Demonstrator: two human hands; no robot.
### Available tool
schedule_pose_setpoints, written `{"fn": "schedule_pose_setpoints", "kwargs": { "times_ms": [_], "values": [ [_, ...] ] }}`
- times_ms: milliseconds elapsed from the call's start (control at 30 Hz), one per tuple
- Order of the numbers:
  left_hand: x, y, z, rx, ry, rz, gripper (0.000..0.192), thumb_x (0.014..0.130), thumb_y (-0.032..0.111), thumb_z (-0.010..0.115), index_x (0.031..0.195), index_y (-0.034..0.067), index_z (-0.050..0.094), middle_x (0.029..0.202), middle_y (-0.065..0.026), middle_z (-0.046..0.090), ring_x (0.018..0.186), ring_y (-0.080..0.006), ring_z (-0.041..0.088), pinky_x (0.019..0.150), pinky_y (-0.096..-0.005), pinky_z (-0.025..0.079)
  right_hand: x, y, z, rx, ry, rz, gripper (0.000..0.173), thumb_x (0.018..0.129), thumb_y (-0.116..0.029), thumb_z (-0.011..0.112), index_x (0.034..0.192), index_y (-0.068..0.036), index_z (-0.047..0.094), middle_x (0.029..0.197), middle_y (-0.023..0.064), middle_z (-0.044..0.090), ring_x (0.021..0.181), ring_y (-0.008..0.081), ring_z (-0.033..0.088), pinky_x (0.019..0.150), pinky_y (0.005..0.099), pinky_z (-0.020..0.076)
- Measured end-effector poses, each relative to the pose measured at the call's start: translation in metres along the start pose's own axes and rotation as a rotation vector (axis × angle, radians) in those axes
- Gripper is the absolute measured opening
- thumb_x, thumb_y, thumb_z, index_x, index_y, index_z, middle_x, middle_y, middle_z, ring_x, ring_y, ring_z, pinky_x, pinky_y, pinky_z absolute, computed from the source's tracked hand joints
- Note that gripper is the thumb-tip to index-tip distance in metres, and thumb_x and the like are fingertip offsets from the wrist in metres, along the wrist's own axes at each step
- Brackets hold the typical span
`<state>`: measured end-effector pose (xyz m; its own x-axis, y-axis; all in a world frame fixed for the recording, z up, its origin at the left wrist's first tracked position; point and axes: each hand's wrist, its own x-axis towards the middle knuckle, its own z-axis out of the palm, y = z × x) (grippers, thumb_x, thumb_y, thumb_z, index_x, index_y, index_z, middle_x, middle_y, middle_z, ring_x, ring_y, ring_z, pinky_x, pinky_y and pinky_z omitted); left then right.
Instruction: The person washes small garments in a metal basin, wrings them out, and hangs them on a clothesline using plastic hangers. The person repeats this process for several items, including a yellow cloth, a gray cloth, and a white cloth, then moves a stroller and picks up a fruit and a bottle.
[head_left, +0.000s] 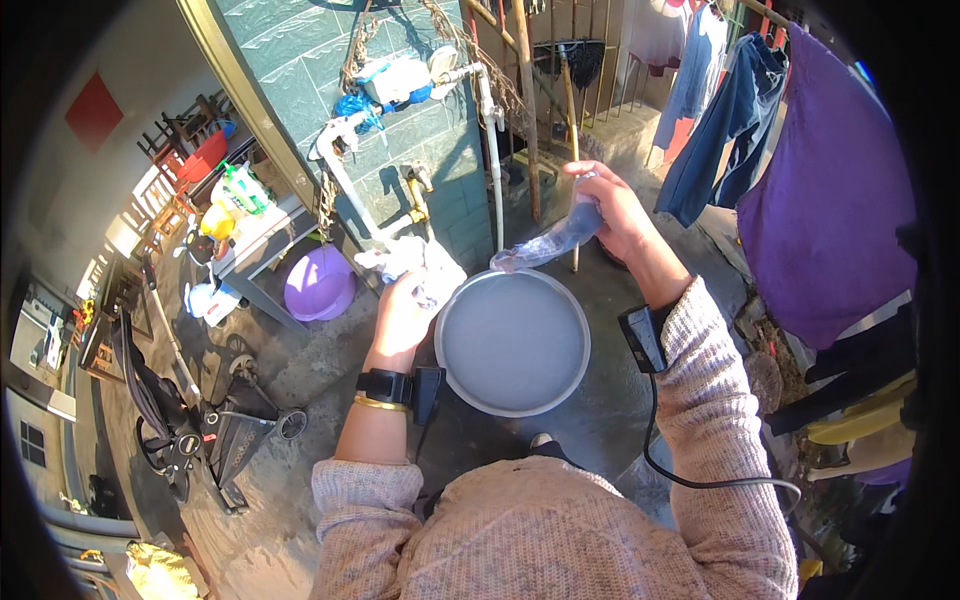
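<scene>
A round basin (513, 343) of greyish, cloudy water stands on the ground in front of me. My left hand (403, 309) is closed around a bunched white cloth (431, 271) at the basin's upper left edge. In my right hand (611, 206) is the end of a translucent bluish piece, a plastic bag or thin cloth (551, 241), which slants down to the left. Its lower end is at the basin's far rim; whether it touches the rim I cannot tell.
Water pipes (491, 150) and a brass tap (418, 196) are on the tiled wall beyond the basin. To the left are a purple tub (320, 283), a table (255, 251) and a folded stroller (202, 427). Jeans (724, 127) and a purple cloth (832, 187) hang at the right.
</scene>
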<state>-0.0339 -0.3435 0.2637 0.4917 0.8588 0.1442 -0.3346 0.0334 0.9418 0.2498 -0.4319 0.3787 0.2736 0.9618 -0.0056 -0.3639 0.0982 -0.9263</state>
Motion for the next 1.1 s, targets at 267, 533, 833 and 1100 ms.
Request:
{"fn": "schedule_pose_setpoints", "kwargs": {
  "times_ms": [267, 533, 833, 1100],
  "values": [
    [-0.026, 0.030, 0.057, 0.146, -0.213, -0.070, 0.038, 0.075, 0.002, 0.061, 0.112, -0.001, 0.055, 0.099, -0.0041, 0.062, 0.085, -0.0115, 0.060, 0.075, -0.0259, 0.049, -0.032, 0.011, 0.051, -0.847, -0.222, -0.219, 0.066, 0.074, -0.054, 0.067, 0.113, -0.001, 0.058, 0.099, 0.0177, 0.062, 0.100, 0.0250, 0.057, 0.088, 0.0347, 0.0441],
    [-0.045, 0.037, 0.072, 0.087, -0.346, -0.095, 0.051, 0.075, -0.002, 0.058, 0.124, 0.000, 0.048, 0.106, -0.0063, 0.059, 0.088, -0.0117, 0.058, 0.074, -0.0265, 0.049, -0.052, -0.003, 0.063, -1.019, -0.015, -0.408, 0.022, 0.083, -0.024, 0.065, 0.088, -0.003, 0.062, 0.073, 0.0075, 0.062, 0.068, 0.0150, 0.059, 0.067, 0.0298, 0.0475],
    [-0.088, 0.007, 0.059, -0.016, -0.268, -0.558, 0.029, 0.078, 0.001, 0.058, 0.106, 0.002, 0.052, 0.086, -0.0084, 0.059, 0.072, -0.0195, 0.060, 0.063, -0.0350, 0.053, -0.088, -0.099, 0.010, -0.917, 0.351, -0.616, 0.024, 0.083, -0.025, 0.063, 0.088, -0.002, 0.059, 0.082, 0.0143, 0.063, 0.077, 0.0258, 0.061, 0.072, 0.0361, 0.0469],
    [-0.057, 0.003, 0.090, -0.105, -0.426, -0.464, 0.024, 0.082, 0.006, 0.056, 0.105, 0.003, 0.054, 0.081, -0.0057, 0.059, 0.069, -0.0138, 0.058, 0.057, -0.0270, 0.050, -0.151, -0.114, -0.103, -1.629, 0.521, -0.210, 0.019, 0.075, -0.020, 0.066, 0.085, -0.004, 0.066, 0.081, 0.0145, 0.065, 0.080, 0.0281, 0.063, 0.072, 0.0370, 0.0485]
  ]
}}
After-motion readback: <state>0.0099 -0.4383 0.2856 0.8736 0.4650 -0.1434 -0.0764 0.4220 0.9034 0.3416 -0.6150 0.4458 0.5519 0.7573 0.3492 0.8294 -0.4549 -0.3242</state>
